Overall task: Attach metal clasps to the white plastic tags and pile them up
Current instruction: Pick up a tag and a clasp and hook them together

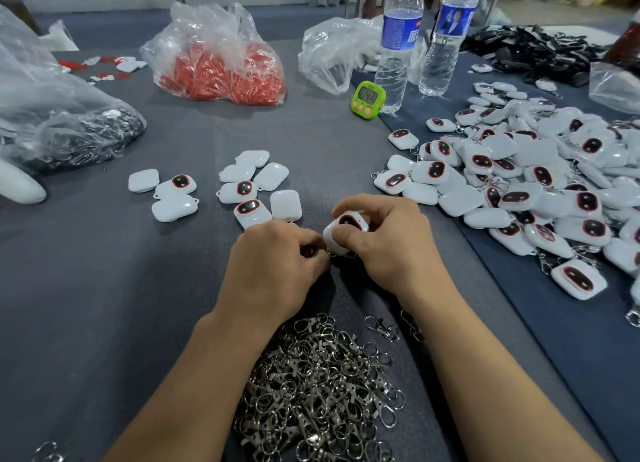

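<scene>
White plastic tag (348, 226) is gripped in the right hand (391, 245), a largely hidden metal clasp (337, 253) pinched in the left hand (277, 257); a slipping pinch could leave it unhooked.

You've got one white tag (347, 226), dark red-ringed window up, pinched in your right hand (388, 243), your left hand (277, 264) curled at its lower edge over a mostly hidden clasp (333, 253), loose clasps (318, 392) heaped between your forearms, bare tags (239, 189) scattered just ahead, finished tags (540, 184) piled to your right.
</scene>
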`<control>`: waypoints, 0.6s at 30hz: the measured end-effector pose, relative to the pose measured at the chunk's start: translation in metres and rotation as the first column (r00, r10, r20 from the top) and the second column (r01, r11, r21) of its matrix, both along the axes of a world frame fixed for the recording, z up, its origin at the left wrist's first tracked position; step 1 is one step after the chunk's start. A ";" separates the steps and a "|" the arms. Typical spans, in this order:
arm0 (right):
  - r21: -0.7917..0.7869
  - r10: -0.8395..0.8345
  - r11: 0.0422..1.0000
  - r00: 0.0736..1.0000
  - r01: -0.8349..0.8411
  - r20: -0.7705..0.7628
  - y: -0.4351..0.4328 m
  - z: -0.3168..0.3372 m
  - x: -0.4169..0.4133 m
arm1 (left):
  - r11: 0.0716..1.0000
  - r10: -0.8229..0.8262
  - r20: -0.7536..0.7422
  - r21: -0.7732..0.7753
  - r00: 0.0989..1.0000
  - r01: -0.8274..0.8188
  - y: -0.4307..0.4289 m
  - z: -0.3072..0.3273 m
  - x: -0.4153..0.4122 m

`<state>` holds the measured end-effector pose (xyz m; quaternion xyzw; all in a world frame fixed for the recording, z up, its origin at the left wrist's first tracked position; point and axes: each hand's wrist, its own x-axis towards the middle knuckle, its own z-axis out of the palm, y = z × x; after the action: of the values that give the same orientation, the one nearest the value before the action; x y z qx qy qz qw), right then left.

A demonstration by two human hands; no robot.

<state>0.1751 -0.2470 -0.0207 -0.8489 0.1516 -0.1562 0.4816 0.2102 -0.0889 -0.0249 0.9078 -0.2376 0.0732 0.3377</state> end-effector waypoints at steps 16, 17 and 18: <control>0.449 -0.037 0.893 0.999 0.022 0.026 0.000 0.000 0.001 | 0.965 -0.001 -0.039 -0.263 0.999 -0.009 -0.001 0.000 0.004; 0.553 -0.014 0.833 0.999 -0.010 0.039 0.000 0.002 0.000 | 0.954 -0.037 -0.056 -0.298 0.998 0.018 -0.001 0.000 0.005; 0.628 0.007 0.778 0.999 -0.034 0.045 0.000 0.005 -0.001 | 0.943 -0.071 -0.075 -0.331 0.995 0.043 0.000 0.001 0.005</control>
<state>0.1743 -0.2467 -0.0162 -0.6382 0.1758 -0.1085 0.7416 0.2156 -0.0891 -0.0242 0.8338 -0.2335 0.0627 0.4963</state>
